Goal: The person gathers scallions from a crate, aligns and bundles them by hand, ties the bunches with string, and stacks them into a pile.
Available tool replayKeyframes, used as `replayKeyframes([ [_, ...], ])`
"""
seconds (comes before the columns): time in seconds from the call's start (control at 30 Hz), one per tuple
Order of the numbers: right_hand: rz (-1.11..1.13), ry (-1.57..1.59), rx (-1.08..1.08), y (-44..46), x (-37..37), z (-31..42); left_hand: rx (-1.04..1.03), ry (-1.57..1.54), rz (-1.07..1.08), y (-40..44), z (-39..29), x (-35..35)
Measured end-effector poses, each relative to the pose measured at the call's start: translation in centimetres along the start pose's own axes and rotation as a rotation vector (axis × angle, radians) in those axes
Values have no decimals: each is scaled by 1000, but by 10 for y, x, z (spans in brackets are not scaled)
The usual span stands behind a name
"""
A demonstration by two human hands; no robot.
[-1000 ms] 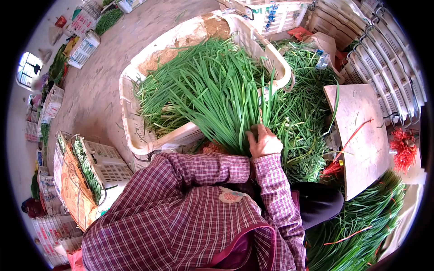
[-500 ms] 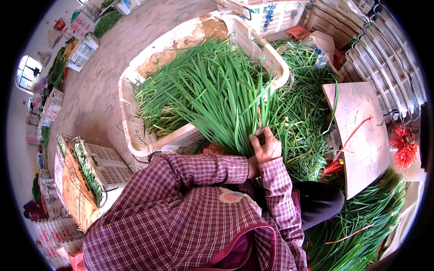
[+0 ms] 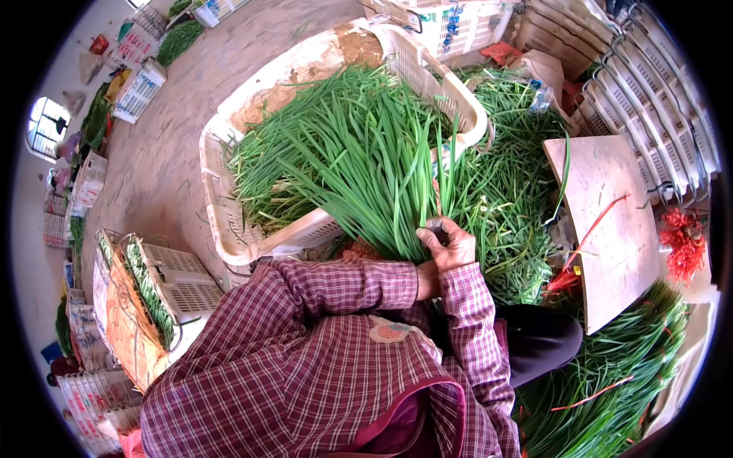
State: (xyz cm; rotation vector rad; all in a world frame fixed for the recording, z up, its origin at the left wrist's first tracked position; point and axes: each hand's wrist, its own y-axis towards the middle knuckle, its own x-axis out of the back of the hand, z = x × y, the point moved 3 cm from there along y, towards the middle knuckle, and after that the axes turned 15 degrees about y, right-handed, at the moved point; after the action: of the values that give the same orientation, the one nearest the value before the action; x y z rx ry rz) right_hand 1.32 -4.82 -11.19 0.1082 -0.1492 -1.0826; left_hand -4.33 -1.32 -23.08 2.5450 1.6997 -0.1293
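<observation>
A fanned bunch of long green leaves (image 3: 382, 183) leans over the near rim of a large white crate (image 3: 286, 237), which holds more loose greens. My right hand (image 3: 450, 244) is at the bunch's lower right edge, thumb and forefinger pinched on leaves. Below it, my left hand (image 3: 428, 280) shows only its wrist and back; its fingers are hidden behind the leaves and my right hand, at the base of the bunch.
Loose greens (image 3: 508, 191) lie right of the crate. A board (image 3: 611, 229) holds a red strip, with red ties (image 3: 682, 244) beside it. Tied greens (image 3: 611, 382) lie at lower right. Stacked crates (image 3: 649, 114) stand at upper right; another crate (image 3: 179, 278) is at left.
My right hand has turned and moved slightly down, its thumb now against the leaves. My left wrist has come into view beneath it. The bunch's leaves have shifted a little.
</observation>
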Motion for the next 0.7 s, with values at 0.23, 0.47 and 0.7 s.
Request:
replayKeyframes([
  [0.23,-11,115,-139,1,2,-8,-15,-65,-22,-2,3,2],
  [0.47,27,162,-87,0,2,-12,-38,-200,-66,-6,7,1],
  [0.7,36,177,-142,0,3,-23,107,716,161,8,0,-2],
])
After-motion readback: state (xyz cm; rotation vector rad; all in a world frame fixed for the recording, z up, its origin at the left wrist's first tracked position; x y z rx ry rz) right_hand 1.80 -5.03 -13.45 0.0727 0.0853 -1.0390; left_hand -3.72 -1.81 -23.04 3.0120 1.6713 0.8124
